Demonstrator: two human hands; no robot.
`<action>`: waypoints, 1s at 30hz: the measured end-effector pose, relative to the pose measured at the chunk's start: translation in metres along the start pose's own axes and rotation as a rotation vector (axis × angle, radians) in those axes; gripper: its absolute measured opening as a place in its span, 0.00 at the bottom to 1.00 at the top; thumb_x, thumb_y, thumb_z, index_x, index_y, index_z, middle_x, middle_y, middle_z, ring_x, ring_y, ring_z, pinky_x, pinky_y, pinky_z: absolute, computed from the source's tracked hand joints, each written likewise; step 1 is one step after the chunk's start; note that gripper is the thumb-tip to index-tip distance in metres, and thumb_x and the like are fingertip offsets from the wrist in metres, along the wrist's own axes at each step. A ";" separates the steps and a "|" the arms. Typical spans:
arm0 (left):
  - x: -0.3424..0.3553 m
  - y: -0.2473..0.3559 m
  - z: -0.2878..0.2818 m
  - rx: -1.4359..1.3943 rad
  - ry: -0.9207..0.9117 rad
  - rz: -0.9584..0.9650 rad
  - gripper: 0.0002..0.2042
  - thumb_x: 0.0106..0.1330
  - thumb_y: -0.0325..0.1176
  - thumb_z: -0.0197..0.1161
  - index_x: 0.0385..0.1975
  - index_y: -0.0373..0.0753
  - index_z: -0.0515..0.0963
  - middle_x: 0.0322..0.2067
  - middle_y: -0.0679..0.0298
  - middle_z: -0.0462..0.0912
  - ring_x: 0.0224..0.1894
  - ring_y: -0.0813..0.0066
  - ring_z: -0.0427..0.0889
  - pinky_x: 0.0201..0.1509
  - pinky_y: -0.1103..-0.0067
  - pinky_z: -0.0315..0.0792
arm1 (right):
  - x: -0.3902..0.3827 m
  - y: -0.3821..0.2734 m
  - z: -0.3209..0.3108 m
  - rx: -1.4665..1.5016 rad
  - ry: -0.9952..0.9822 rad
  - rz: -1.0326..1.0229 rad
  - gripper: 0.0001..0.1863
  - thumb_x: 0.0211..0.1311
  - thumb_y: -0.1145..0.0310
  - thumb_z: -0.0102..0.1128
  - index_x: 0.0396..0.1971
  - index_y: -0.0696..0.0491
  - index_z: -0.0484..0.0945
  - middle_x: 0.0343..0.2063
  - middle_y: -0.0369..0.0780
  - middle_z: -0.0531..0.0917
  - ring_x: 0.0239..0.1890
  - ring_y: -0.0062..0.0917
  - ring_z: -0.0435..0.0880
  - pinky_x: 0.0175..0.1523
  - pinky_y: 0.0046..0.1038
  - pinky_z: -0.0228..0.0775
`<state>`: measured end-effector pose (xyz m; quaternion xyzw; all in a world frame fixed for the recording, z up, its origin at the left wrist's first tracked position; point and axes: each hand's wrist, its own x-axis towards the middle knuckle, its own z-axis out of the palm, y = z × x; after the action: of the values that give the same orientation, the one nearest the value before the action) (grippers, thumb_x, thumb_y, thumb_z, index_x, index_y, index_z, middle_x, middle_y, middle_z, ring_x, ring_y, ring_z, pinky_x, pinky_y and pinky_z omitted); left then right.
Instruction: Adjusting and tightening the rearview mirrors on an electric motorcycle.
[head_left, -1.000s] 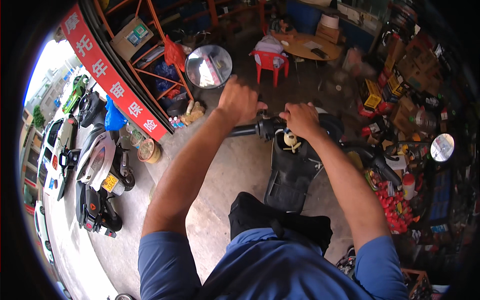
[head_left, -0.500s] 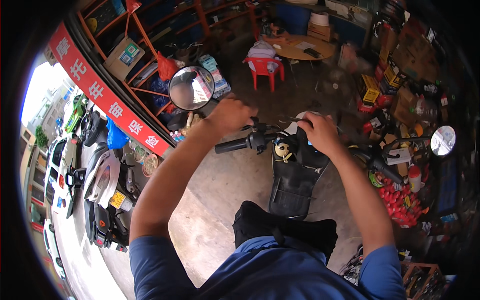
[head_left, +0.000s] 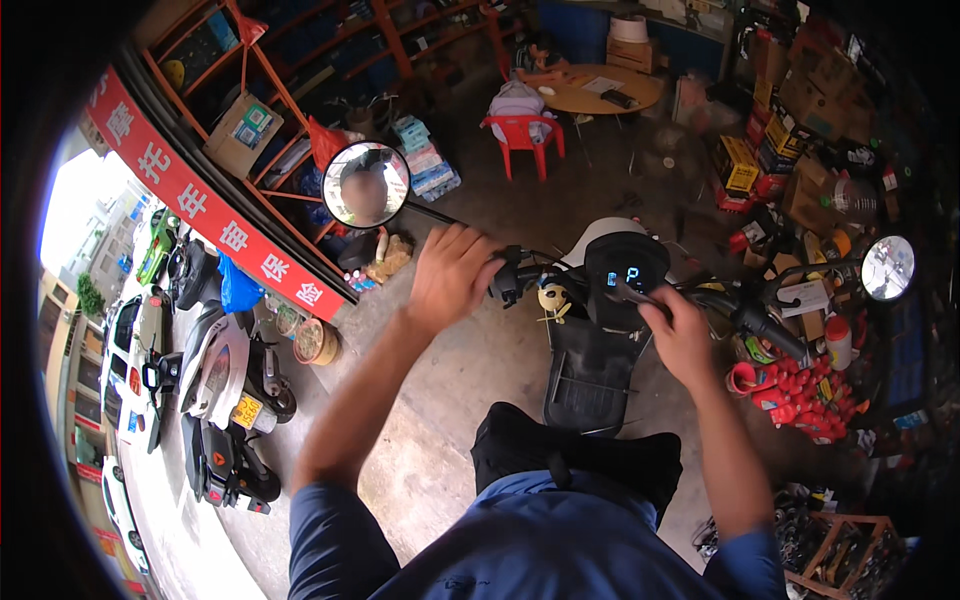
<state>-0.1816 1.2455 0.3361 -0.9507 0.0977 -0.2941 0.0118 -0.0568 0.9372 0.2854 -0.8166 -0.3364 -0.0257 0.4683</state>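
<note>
Right now your left hand (head_left: 452,275) is wrapped over the left handlebar grip (head_left: 500,282) of the black scooter (head_left: 592,350), fingers curled down around it so the grip itself is mostly hidden beneath them. Your right hand (head_left: 680,330) sits off the right grip (head_left: 772,332), which stays bare just beside it; the fingers are bunched and the fingertips (head_left: 650,300) press at the lower edge of the round display (head_left: 626,272), which glows with blue characters. Whether they pinch anything there you cannot tell from this view.

You sit astride the scooter, with the black seat (head_left: 575,455) directly below you and the footboard between the seat and the handlebar column. A small yellow charm (head_left: 552,298) hangs just beside the left grip. The left mirror (head_left: 366,184) stands up on its stalk above your left hand, and the right mirror (head_left: 887,267) juts out well beyond the right grip.

Farther off, a red plastic chair (head_left: 524,136) stands near a round wooden table (head_left: 598,92). A red banner (head_left: 210,215) runs along the shop front to your left, with parked scooters (head_left: 225,400) beyond it, and red containers (head_left: 800,390) cluster on the floor near your right arm.
</note>
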 end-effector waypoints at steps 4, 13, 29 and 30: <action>-0.072 -0.005 0.019 -0.108 0.076 -0.348 0.14 0.54 0.29 0.66 0.41 0.37 0.77 0.39 0.59 0.78 0.45 0.57 0.74 0.50 0.68 0.68 | -0.058 0.033 -0.038 0.061 0.180 -0.004 0.03 0.61 0.75 0.57 0.30 0.57 0.73 0.24 0.41 0.76 0.26 0.25 0.75 0.34 0.25 0.66; -0.065 -0.020 0.052 0.035 -0.141 -0.404 0.33 0.49 0.34 0.71 0.58 0.36 0.68 0.56 0.49 0.70 0.62 0.50 0.67 0.69 0.62 0.59 | -0.090 0.136 -0.138 -0.517 0.595 0.098 0.08 0.69 0.70 0.48 0.36 0.59 0.73 0.30 0.48 0.77 0.37 0.45 0.76 0.43 0.40 0.67; -0.064 -0.003 0.060 0.063 -0.223 -0.582 0.30 0.49 0.33 0.69 0.56 0.37 0.72 0.49 0.53 0.78 0.56 0.54 0.75 0.62 0.66 0.68 | -0.012 0.166 -0.142 -0.913 0.564 0.222 0.10 0.66 0.63 0.51 0.35 0.52 0.79 0.31 0.46 0.84 0.38 0.44 0.82 0.46 0.45 0.66; -0.065 -0.003 0.060 0.052 -0.208 -0.585 0.30 0.49 0.33 0.69 0.55 0.36 0.72 0.49 0.52 0.78 0.56 0.54 0.75 0.62 0.66 0.68 | -0.010 0.166 -0.142 -0.935 0.552 0.235 0.09 0.65 0.63 0.52 0.35 0.51 0.79 0.31 0.46 0.84 0.38 0.44 0.82 0.46 0.45 0.66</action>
<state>-0.1999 1.2585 0.2500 -0.9629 -0.1893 -0.1883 -0.0391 0.0692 0.7652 0.2365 -0.9325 -0.0606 -0.3328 0.1265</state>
